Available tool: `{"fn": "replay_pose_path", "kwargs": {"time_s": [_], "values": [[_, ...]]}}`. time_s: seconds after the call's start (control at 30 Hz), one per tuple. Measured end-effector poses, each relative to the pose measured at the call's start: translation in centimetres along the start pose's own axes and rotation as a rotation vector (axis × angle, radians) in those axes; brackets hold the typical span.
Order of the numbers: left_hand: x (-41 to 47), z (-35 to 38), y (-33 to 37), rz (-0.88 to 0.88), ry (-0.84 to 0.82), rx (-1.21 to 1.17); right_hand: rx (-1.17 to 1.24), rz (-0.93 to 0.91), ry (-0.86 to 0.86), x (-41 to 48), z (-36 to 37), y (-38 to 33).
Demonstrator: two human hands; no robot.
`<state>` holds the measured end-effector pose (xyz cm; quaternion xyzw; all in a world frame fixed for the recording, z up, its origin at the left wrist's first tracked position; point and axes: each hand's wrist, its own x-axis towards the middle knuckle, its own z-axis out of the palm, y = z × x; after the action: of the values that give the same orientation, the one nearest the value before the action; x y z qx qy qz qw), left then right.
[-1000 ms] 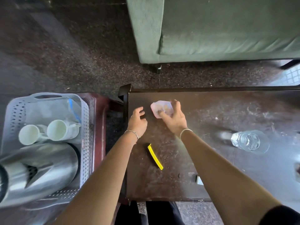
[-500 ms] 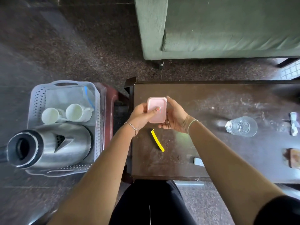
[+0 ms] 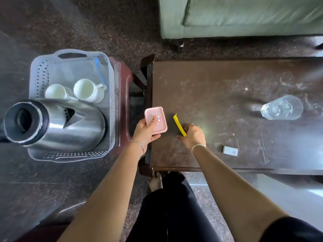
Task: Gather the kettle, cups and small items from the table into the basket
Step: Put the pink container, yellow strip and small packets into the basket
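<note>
My left hand (image 3: pixel 146 131) grips a small pink box (image 3: pixel 156 121) with a label, held over the table's left edge. My right hand (image 3: pixel 193 136) rests on the dark table (image 3: pixel 227 84), its fingertips pinching the near end of a yellow strip (image 3: pixel 178 124) that still lies on the tabletop. The white perforated basket (image 3: pixel 37 70) stands on a red stool at the left. In it lie a steel kettle (image 3: pixel 57 126) on its side and two white cups (image 3: pixel 85 90).
A clear drinking glass (image 3: pixel 282 107) stands at the table's right. A small white block (image 3: pixel 230 151) lies near the front edge. A green sofa (image 3: pixel 244 16) sits beyond the table. My legs and one foot (image 3: pixel 155 182) are below the table's front edge.
The pink box passed from both hands to my left hand alone and moved left toward the basket. My right hand dropped onto the yellow strip.
</note>
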<state>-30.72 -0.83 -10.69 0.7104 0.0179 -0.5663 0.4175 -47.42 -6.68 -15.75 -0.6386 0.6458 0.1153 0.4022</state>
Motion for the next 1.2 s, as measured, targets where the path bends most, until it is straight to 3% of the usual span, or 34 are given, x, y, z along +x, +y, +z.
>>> {"fn": "replay_pose_path", "kwargs": {"time_s": [0.23, 0.5, 0.7, 0.9, 1.2], "values": [[-2.1, -2.2, -2.8, 0.003, -0.016, -0.059, -0.047, -0.004, 0.139, -0.1, 1.8, -1.2], [-7.4, -2.5, -0.5, 0.163, -0.022, -0.115, 0.712, 0.127, 0.075, -4.8, -2.4, -3.8], [-11.9, -3.3, 5.7, 0.277, -0.054, -0.139, 1.122, -0.055, -0.113, -9.8, -7.5, -8.1], [-15.4, -4.0, 12.7, 0.363, -0.045, -0.187, 1.047, -0.133, -0.175, -11.4, -12.1, -13.5], [-17.2, -9.4, 19.9, 0.419, 0.109, -0.234, 0.869, -0.285, -0.241, -10.8, -14.8, -23.3]]}}
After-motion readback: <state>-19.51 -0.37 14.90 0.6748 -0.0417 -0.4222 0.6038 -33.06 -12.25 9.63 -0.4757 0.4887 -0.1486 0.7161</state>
